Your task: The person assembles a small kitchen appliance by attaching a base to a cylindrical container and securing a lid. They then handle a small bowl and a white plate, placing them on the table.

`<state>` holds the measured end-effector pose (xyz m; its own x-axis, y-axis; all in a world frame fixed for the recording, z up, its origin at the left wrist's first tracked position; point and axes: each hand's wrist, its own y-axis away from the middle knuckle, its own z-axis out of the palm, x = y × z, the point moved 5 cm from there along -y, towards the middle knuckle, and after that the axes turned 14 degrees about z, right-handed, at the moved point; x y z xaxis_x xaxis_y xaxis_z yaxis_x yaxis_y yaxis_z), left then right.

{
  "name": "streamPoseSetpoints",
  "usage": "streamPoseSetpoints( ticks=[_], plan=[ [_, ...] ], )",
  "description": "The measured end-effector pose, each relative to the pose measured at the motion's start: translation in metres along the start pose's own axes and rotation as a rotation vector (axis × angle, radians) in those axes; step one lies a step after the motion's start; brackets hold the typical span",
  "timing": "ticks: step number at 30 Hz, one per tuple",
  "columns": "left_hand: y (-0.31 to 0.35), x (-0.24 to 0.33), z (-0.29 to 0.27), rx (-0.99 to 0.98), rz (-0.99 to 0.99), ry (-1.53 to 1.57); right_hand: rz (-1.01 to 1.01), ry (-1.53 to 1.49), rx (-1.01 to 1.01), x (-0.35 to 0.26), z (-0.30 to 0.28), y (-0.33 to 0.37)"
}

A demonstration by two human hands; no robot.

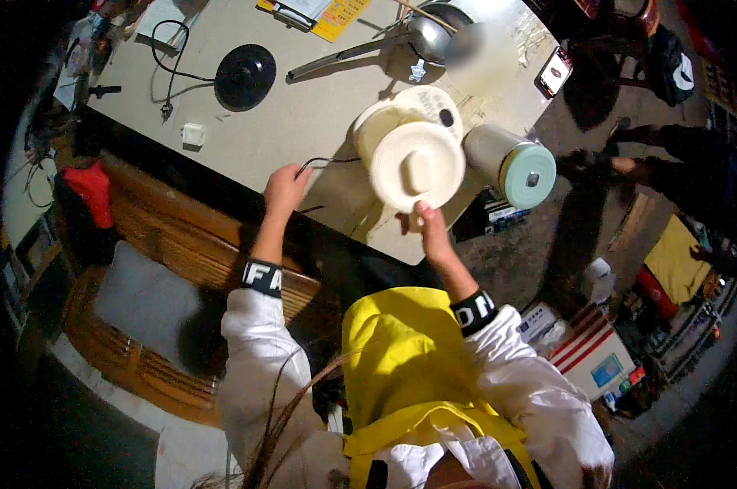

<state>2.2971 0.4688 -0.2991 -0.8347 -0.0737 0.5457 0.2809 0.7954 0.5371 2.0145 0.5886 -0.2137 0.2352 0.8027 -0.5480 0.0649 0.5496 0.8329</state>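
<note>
A cream electric pot [368, 134] with a round knobbed lid [417, 169] stands near the front edge of the table. Behind its lid shows a control panel [442, 114] with a dark oval window. My right hand [432, 232] is closed at the near side of the pot, thumb up against the lid's rim and fingers partly hidden underneath. To the left, my left hand [285, 189] is closed around a thin black cord [333, 160] that runs toward the pot. Right beside the pot is a metal canister [490, 151] with a mint-green lid.
On the table [246, 155] are a round black base [245, 77] with a cord, a white plug adapter [193, 135], a long-handled pan [352, 57], a clipboard [301, 12] and a phone [555, 72]. A wooden bench [165, 204] with a grey cushion [152, 301] stands lower left. Another person's hand [623, 166] shows right.
</note>
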Motion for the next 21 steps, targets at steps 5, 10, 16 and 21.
streamPoseSetpoints(
  ticks=[5,10,16,21],
  plan=[
    [0.049,-0.026,-0.044,0.134,-0.428,0.753,0.065,0.267,-0.076,0.029,0.057,0.013],
    [0.027,-0.054,-0.066,0.387,-0.486,1.460,-0.036,0.372,-0.178,0.003,0.104,0.004],
    [-0.048,-0.026,-0.098,0.521,-0.472,1.894,-0.047,0.350,-0.152,-0.032,0.135,-0.025],
    [-0.079,-0.033,-0.084,0.406,-0.406,1.237,-0.049,0.340,-0.129,-0.058,0.136,-0.045]
  ],
)
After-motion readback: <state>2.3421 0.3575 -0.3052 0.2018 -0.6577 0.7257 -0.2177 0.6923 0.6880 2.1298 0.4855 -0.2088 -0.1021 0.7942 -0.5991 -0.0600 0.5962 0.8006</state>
